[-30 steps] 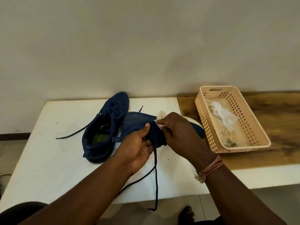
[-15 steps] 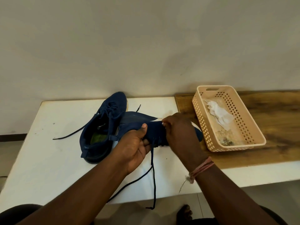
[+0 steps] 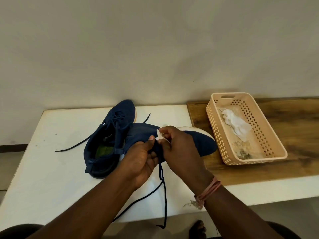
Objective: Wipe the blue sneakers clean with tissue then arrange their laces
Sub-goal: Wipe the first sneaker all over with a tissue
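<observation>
At a white table (image 3: 43, 169) against a plain wall (image 3: 155, 49), the left hand (image 3: 139, 161) grips a blue sneaker (image 3: 205, 144) while the right hand (image 3: 181, 149) pinches tissue (image 3: 159, 135) beside a wooden board (image 3: 293, 126).

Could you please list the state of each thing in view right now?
Held sneaker: on its side, gripped by left hand.
Tissue: pinched by right hand against that sneaker.
Other sneaker: upright on table, laces loose.
Basket: holds crumpled tissue.

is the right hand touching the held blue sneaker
Touching: in the head view the right hand lies over the held blue sneaker, pinching white tissue.
</observation>
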